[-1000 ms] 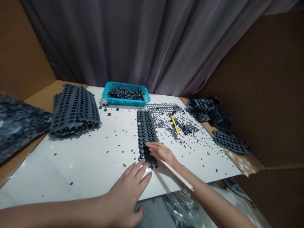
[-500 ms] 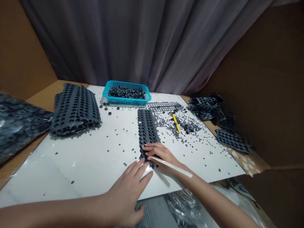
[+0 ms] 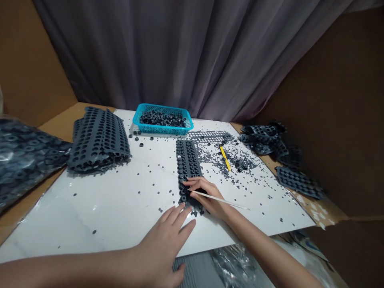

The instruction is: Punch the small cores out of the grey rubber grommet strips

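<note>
Where the dark studded strip [image 3: 189,162] lies on the white worktop [image 3: 120,216], its long axis runs from close to the front edge toward the back edge, leaning a little leftward at the far end. Both hands are at its near end: the right hand [image 3: 210,196] comes in from the right and reaches over the right side of the strip, while the left hand [image 3: 163,245] sits in front, its fingertips by the near end. The right hand is narrow, thumb and fingers pinching a thin white stick [image 3: 222,198], whose front end points at the strip and whose tail slants back above the forearm toward the worktop's right edge. The left hand is wide, palm down, fingers spread and holding nothing visible; its fingertips seem to touch the strip, though the dark, crowded near end makes contact hard to judge. Beyond the strip's far end, to the left, stands the blue basket [image 3: 163,130], near the back edge, and the yellow tool [image 3: 225,159] lies to its right among small dark discs [image 3: 246,164]
</note>
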Demonstrator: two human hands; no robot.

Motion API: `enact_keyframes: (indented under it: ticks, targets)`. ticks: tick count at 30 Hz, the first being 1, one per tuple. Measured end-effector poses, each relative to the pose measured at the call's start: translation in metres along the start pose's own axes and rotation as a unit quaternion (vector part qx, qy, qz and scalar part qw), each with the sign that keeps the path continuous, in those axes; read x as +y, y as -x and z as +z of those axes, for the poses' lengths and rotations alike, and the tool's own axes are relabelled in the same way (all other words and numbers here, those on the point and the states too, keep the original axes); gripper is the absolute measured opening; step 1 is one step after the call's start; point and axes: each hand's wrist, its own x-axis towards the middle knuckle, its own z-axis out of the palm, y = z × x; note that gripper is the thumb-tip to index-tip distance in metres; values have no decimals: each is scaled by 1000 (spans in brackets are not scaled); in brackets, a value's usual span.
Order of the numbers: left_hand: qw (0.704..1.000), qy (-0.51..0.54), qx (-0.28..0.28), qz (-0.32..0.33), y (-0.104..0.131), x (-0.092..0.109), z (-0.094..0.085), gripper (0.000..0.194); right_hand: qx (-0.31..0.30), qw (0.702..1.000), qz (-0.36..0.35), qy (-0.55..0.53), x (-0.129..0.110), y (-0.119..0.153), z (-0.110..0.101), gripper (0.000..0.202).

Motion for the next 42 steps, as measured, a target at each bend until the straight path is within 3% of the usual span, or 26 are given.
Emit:
enact_keyframes:
  ticks: [7,13,15,18,22,29,36,42]
  targets:
    - [1000,-6,-20,-8,1,4,-3,83,-21,999,-21,33,3,-2,1,8]
    - [1000,6,-26,-16,1,3,-3,85,-26,977,-138,161,14,-13,-2,9]
    - [1000,12,-22,-11,1,2,-2,85,4,977,-125,172,15,-15,-2,11]
    - [1000,13,-24,-9,0,1,-3,86,56,989,-52,130,12,-16,-1,9]
    - [999,15,-36,-16,-1,4,-6,86,25,999,3,31,5,-15,1,6]
    - [999,20,-34,-15,-2,4,-8,84,2,1000,-2,27,3,-16,1,10]
    - [998,16,-51,-28,-2,6,-10,84,-64,985,-90,133,12,-31,-10,15]
    - [997,20,-69,-35,-6,8,-15,84,-14,991,-40,127,16,-40,-17,16]
